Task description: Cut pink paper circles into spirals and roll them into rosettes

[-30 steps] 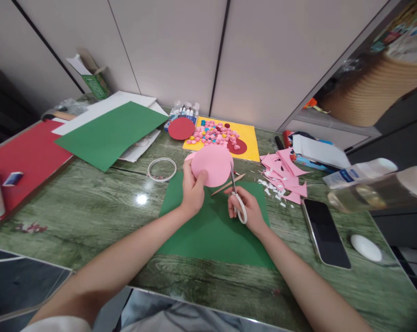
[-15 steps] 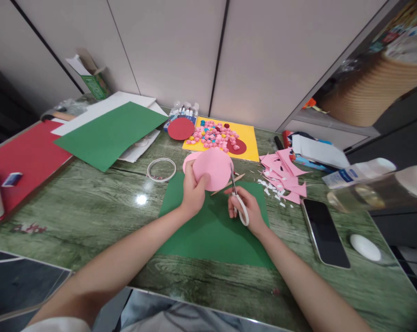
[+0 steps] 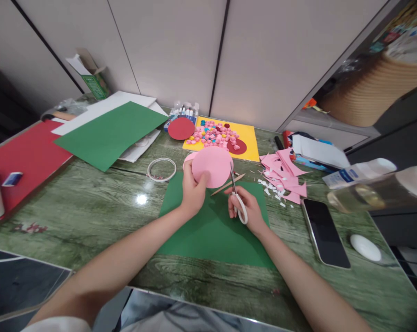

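My left hand [image 3: 193,191] pinches a round pink paper circle [image 3: 213,165] between thumb and fingers, holding it above a green sheet [image 3: 215,235]. Part of another pink round piece [image 3: 188,159] shows behind those fingers. In my right hand [image 3: 248,207] is a pair of scissors [image 3: 241,208] with white handles, fingers closed round the loops. The blades point up and away, close to the circle's right edge; whether they touch it I cannot tell. A pencil-like wooden stick [image 3: 228,184] lies on the green sheet between the hands.
Pink and colored paper balls [image 3: 215,133] lie on a yellow sheet [image 3: 251,143] at the back. Pink scraps [image 3: 284,173], a phone [image 3: 325,233] and bottles [image 3: 360,173] sit at right. Left are a tape roll [image 3: 161,169], green paper [image 3: 113,133] and red paper [image 3: 28,159].
The pink circle has tilted and shifted slightly, uncovering more of the wooden stick beneath. The scissors have moved very slightly. Both hands keep their hold.
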### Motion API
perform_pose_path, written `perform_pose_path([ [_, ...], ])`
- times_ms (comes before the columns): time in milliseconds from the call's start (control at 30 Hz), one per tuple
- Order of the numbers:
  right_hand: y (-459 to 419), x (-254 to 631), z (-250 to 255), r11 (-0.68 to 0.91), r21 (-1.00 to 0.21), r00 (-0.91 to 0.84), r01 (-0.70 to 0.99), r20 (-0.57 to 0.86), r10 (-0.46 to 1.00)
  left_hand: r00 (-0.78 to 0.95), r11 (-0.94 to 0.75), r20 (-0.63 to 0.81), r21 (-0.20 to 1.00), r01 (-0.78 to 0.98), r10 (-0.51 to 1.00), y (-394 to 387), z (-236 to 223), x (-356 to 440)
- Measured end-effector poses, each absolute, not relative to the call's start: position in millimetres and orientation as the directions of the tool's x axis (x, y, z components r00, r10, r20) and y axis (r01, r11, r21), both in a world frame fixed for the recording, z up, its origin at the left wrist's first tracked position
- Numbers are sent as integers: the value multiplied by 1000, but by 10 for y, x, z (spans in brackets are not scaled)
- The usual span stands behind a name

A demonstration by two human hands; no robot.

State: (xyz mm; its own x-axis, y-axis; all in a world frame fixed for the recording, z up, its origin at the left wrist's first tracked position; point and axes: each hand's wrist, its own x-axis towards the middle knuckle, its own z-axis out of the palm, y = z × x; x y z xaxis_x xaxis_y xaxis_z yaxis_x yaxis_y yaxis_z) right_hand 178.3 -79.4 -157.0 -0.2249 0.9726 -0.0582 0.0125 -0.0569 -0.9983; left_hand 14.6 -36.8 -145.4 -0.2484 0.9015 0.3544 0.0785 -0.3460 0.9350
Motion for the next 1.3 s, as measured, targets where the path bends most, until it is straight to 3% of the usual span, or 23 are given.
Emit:
perform_pose_path([
  [1300,-795,1779,-1562,-60,-998,-253,-22,-52,966,-270,-356,357,933,54,894,-368,-1422,160],
])
